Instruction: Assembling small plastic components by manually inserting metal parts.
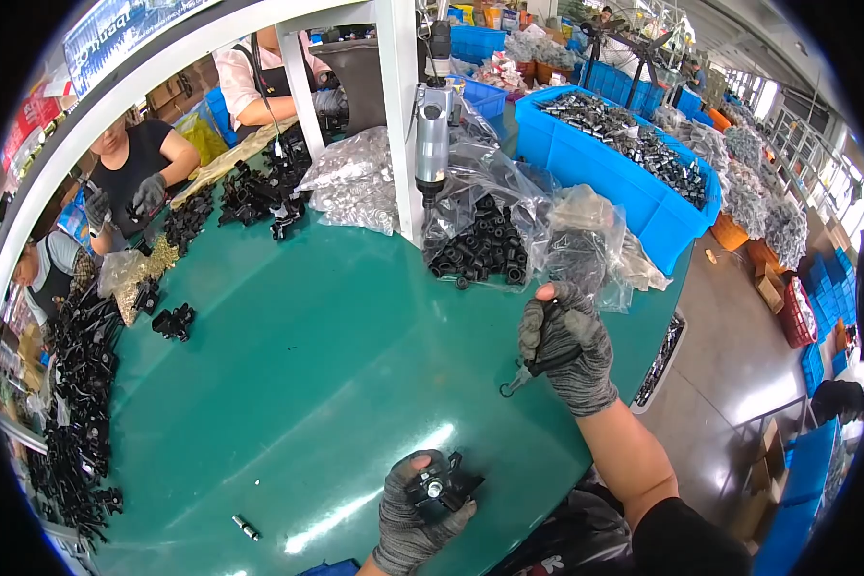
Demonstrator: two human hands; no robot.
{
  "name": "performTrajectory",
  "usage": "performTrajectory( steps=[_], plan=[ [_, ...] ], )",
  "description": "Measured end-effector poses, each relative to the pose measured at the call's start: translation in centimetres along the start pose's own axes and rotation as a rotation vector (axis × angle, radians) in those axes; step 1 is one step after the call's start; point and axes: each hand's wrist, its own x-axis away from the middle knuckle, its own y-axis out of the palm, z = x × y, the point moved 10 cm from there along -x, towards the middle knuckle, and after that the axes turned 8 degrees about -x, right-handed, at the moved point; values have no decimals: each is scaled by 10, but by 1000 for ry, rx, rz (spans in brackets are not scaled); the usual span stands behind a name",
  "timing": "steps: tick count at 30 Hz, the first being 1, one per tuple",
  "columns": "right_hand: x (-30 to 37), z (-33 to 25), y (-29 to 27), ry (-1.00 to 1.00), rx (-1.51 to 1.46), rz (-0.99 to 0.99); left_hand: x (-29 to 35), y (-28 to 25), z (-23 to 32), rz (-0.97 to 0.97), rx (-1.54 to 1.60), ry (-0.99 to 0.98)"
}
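My left hand (pixel 415 518), in a grey glove with bare fingertips, is closed around a black plastic part (pixel 461 480) with a shiny round metal piece in it, low over the table's near edge. My right hand (pixel 571 350), gloved alike, is raised farther off at the right. Its fingers are wrapped round a black-handled tool (pixel 550 363) whose thin metal end (pixel 511 384) curls into a small hook or ring. A dark bit shows at the right thumb tip; its kind is too small to tell. A small metal-and-black cylinder (pixel 246 527) lies on the green table (pixel 288 365) left of my left hand.
A pile of black parts (pixel 77 413) lines the left edge. Black rings (pixel 480 252) fill a clear bag beside a white post (pixel 400 125) and a hanging power driver (pixel 432 139). A blue bin (pixel 586 154) of small parts stands at right. Co-workers sit at the far left.
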Motion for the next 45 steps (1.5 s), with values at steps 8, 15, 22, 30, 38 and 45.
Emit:
performTrajectory(
  steps=[8,15,22,30,38,45],
  plan=[
    [3,17,4,122,30,-32,-1,-1,1,-9,-85,26],
    [5,11,11,101,50,-36,0,-1,4,-14,-93,-7],
    [7,9,6,62,58,-24,-1,-5,4,24,-227,12],
    [8,17,15,24,126,-7,0,-1,8,12,-129,-13],
    [13,18,28,-83,390,33,1,-3,8,0,-205,-27],
    [27,24,26,-224,512,135,1,-1,9,-14,-284,-25]
  ],
)
